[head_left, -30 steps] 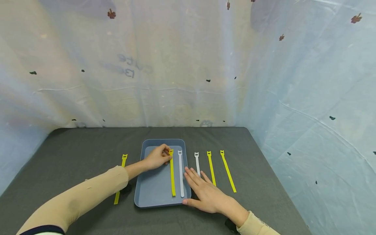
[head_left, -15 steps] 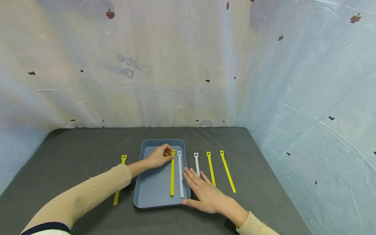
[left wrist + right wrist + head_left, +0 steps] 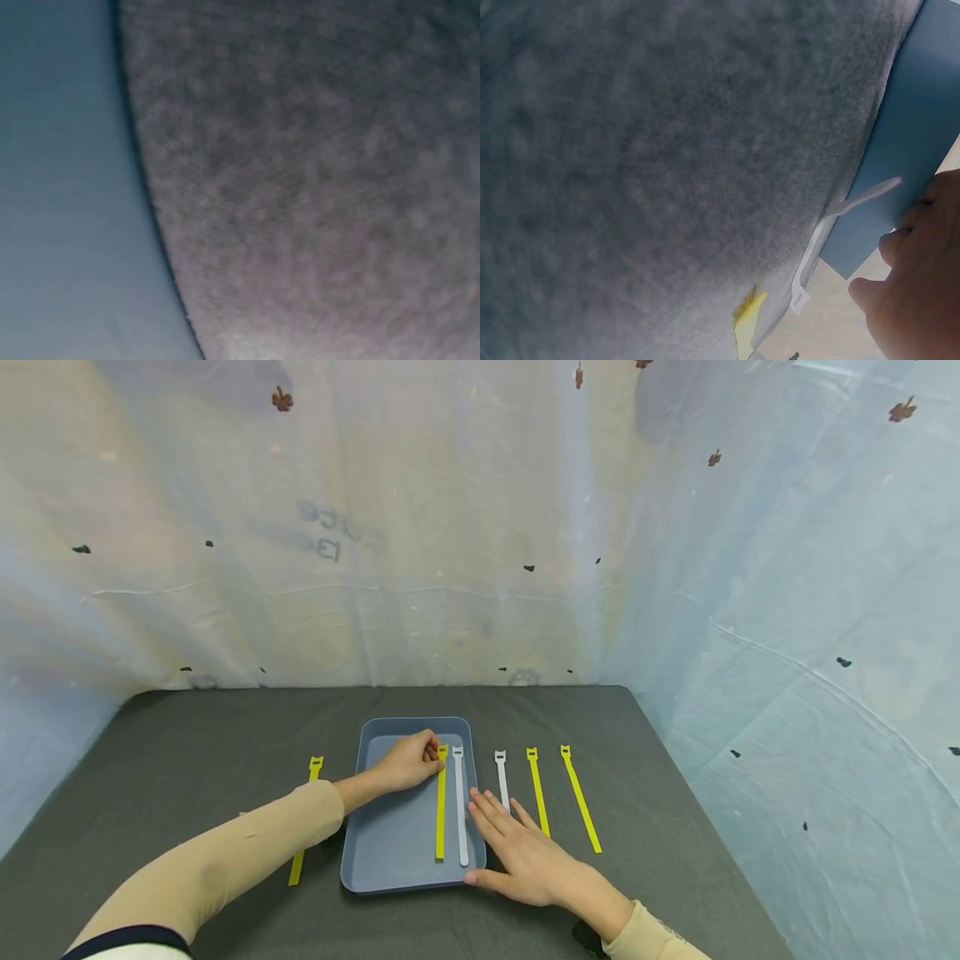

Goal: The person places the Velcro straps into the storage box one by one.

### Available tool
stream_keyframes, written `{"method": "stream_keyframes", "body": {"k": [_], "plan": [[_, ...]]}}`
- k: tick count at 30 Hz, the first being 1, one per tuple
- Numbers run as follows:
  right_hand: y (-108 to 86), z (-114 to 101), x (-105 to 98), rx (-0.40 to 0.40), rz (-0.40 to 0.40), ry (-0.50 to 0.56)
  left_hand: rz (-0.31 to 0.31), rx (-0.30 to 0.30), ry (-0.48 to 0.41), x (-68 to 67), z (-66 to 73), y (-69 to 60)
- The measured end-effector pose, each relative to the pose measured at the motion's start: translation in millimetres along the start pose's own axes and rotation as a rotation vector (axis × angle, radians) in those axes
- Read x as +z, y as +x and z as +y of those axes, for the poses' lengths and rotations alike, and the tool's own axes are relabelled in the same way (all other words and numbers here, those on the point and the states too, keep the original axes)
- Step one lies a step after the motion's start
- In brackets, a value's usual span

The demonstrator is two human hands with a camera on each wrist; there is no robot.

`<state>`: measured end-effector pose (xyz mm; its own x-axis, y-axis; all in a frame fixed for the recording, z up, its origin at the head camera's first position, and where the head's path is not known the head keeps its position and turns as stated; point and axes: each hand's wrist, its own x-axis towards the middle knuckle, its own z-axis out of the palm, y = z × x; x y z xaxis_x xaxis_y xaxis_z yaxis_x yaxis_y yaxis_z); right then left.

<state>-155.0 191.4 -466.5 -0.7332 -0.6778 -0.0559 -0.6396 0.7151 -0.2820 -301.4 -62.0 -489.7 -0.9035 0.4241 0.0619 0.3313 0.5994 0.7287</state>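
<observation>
My left hand (image 3: 405,764) reaches into the blue-grey tray (image 3: 382,852) and pinches the slotted head of a yellow cable strap (image 3: 441,814), which lies lengthwise in the tray. Just right of it in the tray is a white cable strap (image 3: 461,814), parallel and a small gap apart. My right hand (image 3: 528,860) lies with straight fingers at the tray's right edge. It partly covers a second white strap (image 3: 501,770) and a yellow strap (image 3: 536,785) on the table. In the left wrist view only the tray's wall (image 3: 67,187) and dark cloth show.
Another yellow strap (image 3: 581,802) lies slanted farther right on the dark cloth-covered table (image 3: 660,877). Left of the tray, one more yellow strap (image 3: 315,768) is partly hidden under my left forearm. A pale curtain (image 3: 450,527) hangs behind the table.
My left hand has shifted slightly right with the strap's head, and the yellow strap now lies straighter, closer alongside the white one. My right hand has stayed still.
</observation>
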Motion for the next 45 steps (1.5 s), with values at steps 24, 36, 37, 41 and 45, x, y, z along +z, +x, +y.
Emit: {"method": "stream_keyframes", "body": {"k": [24, 36, 37, 41, 45], "plan": [[-0.3, -3.5, -3.2, 0.004, 0.012, -0.011, 0.019, 0.008, 0.116, 1.6, 4.4, 0.1], [0.2, -2.7, -1.9, 0.004, 0.01, -0.014, 0.015, -0.018, 0.08, 1.0, 5.7, -1.8], [0.3, -2.6, -1.7, 0.003, 0.011, -0.016, 0.014, -0.019, 0.077, 0.9, 5.7, -2.0], [0.4, -2.1, -1.4, 0.003, 0.008, -0.014, 0.019, -0.02, 0.05, 0.2, 4.7, -2.3], [-0.2, -2.3, -1.8, 0.004, 0.003, -0.005, 0.034, -0.002, 0.01, -1.6, 3.4, -2.2]]}}
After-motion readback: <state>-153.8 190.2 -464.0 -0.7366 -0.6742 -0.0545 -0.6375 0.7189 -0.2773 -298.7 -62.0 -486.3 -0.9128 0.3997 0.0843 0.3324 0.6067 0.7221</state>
